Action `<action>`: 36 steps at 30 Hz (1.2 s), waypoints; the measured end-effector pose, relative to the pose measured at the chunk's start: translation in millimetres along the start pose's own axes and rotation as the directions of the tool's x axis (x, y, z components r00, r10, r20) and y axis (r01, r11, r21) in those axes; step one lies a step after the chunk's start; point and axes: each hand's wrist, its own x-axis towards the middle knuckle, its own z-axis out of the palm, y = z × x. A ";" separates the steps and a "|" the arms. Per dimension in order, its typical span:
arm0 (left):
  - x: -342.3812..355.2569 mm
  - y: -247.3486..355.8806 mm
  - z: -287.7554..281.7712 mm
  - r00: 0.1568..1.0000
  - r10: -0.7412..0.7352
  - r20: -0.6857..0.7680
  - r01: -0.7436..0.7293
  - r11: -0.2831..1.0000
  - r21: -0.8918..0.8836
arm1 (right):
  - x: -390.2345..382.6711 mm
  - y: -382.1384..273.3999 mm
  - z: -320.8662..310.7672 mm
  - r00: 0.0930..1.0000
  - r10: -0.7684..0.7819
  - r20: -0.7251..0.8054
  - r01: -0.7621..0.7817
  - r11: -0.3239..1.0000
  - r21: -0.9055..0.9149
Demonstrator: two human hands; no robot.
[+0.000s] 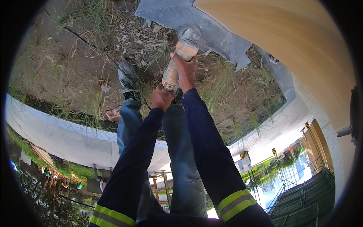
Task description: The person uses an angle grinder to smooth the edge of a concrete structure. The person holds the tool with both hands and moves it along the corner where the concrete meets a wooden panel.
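Note:
A dusty orange angle grinder [171, 77] lies between both hands, its head pointing away from me. My left hand [162, 99] is closed around the rear end of its body. Farther forward, my right hand [186, 72] wraps round the body just behind the head, thumb along the side. The grinder's head, coated in grey dust, is over the edge of a grey stone slab [166, 13]; its disc is blurred, and I cannot tell whether it touches the slab. Broken slab bits lie along that edge.
A black cord [81, 38] runs across the dirt toward my legs. Dry grass, stone chips and my dusty shoe [127, 74] are on the ground. A curved tan wall [287, 34] rises at the right. A pale curved kerb [64, 123] passes behind me.

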 end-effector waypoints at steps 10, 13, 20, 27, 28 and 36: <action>-28.6 -9.3 1.4 0.998 -0.050 0.024 0.047 0.990 0.131 | -26.4 21.0 -8.3 0.992 -0.017 -0.121 0.021 0.999 0.029; -27.6 -15.1 11.0 0.999 -0.020 0.026 0.018 0.997 0.078 | -23.8 19.2 -14.3 0.985 -0.024 -0.172 0.025 1.000 0.003; -12.6 -22.0 15.0 0.995 -0.070 0.072 0.074 0.996 -0.048 | -14.6 21.8 -3.4 0.987 -0.080 -0.141 0.071 0.995 -0.066; -27.5 -20.4 6.6 0.995 -0.048 0.083 0.040 0.995 0.089 | -26.0 30.4 -12.3 0.976 -0.037 -0.215 0.024 0.998 -0.065; -25.3 -22.9 7.7 0.995 -0.041 0.088 0.038 0.999 0.039 | -22.8 29.7 -11.1 0.974 -0.048 -0.220 0.028 0.995 -0.093; -18.4 -28.3 10.4 0.996 -0.005 0.093 0.017 0.992 -0.127 | -21.4 27.7 -4.5 0.974 -0.089 -0.206 0.058 0.987 -0.152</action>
